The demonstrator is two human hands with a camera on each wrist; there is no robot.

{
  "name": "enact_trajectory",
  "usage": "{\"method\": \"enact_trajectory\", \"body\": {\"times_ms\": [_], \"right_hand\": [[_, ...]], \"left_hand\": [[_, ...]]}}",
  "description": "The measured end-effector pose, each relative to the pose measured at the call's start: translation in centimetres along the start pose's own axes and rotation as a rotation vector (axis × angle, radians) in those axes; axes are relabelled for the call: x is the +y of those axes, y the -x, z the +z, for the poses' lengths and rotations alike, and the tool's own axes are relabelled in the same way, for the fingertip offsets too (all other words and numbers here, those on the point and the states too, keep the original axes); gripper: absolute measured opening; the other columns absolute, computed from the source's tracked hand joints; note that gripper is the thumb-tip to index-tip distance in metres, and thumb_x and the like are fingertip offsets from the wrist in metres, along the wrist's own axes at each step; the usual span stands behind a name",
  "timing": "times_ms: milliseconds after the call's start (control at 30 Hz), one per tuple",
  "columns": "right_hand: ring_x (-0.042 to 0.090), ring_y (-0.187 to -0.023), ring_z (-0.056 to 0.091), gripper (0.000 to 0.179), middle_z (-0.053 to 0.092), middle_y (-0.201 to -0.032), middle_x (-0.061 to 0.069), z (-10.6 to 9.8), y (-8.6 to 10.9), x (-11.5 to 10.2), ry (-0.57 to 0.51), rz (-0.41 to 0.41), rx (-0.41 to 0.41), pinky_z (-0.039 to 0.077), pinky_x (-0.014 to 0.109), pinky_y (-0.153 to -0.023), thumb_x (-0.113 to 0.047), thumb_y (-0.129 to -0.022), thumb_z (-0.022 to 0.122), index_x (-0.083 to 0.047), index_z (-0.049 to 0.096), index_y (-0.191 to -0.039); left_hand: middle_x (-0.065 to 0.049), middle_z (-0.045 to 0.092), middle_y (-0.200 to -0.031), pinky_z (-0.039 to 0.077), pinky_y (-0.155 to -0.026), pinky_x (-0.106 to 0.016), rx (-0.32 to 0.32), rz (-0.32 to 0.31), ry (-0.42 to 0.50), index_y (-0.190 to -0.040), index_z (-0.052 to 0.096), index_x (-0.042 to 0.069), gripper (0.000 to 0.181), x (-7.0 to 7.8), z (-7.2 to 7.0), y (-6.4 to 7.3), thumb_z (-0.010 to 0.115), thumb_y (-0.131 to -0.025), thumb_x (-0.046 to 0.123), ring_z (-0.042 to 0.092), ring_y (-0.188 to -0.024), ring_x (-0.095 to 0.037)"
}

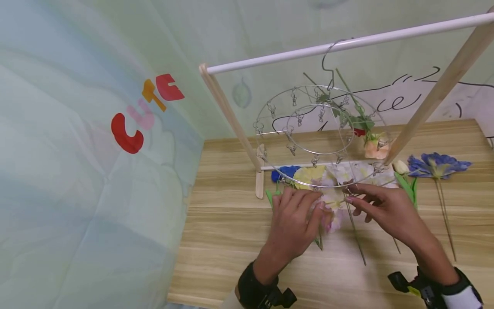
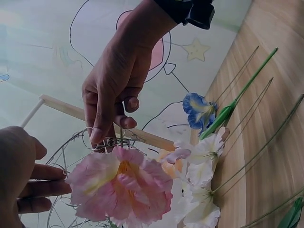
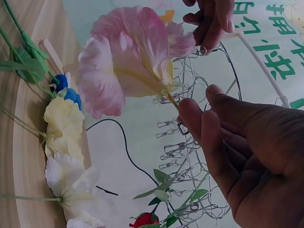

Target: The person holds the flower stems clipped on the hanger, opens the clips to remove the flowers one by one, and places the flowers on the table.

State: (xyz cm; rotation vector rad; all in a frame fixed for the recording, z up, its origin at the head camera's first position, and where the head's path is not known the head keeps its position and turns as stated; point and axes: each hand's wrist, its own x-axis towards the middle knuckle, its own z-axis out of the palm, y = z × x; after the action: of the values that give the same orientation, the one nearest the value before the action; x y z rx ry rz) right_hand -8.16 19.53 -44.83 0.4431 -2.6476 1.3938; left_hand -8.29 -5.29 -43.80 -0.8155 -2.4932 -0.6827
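Observation:
A pink artificial flower (image 3: 128, 61) hangs in front of the round wire clip hanger (image 1: 318, 152). My right hand (image 1: 390, 210) pinches its short stem close behind the bloom, seen best in the right wrist view (image 3: 251, 147). My left hand (image 1: 295, 223) is on the other side of the bloom, fingers reaching to the hanger's outer ring. In the left wrist view, the left hand's (image 2: 28, 175) fingers are fairly straight with the thumb apart, and a fingertip seems to touch the wire. Small metal clips (image 3: 173, 149) dangle from the rings; fingers partly hide the nearest ones.
The hanger hooks over a white rod (image 1: 278, 56) on a wooden stand (image 1: 436, 94). Blue (image 1: 284, 173), yellow (image 1: 308, 176) and white flowers (image 1: 347, 172) lie along its base. A purple-blue flower (image 1: 440, 165) lies to the right. Red and peach flowers (image 1: 376, 148) are behind.

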Motion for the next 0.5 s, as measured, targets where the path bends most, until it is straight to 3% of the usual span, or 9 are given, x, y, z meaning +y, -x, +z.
{"method": "enact_trajectory", "body": {"times_ms": [267, 500], "right_hand": [[0.004, -0.063, 0.071, 0.022, 0.082, -0.104, 0.006, 0.9, -0.4, -0.4, -0.042, 0.037, -0.041, 0.056, 0.027, -0.053, -0.014, -0.100, 0.075, -0.014, 0.077, -0.121], [0.004, -0.063, 0.071, 0.021, 0.082, -0.106, 0.009, 1.2, -0.7, -0.9, -0.071, 0.072, -0.060, 0.057, 0.029, -0.054, -0.015, -0.100, 0.075, -0.011, 0.077, -0.121]], "left_hand": [[0.003, 0.076, -0.115, 0.033, -0.080, -0.032, 0.040, 0.025, -0.034, -0.117, 0.077, 0.015, 0.024, 0.1, -0.1, -0.3, 0.064, -0.105, 0.032, 0.054, -0.098, -0.015], [0.004, 0.073, -0.112, 0.034, -0.083, -0.035, 0.057, -0.008, -0.029, -0.111, 0.075, 0.015, 0.020, 0.2, -0.4, -0.4, 0.068, -0.103, 0.032, 0.056, -0.103, -0.016]]}}
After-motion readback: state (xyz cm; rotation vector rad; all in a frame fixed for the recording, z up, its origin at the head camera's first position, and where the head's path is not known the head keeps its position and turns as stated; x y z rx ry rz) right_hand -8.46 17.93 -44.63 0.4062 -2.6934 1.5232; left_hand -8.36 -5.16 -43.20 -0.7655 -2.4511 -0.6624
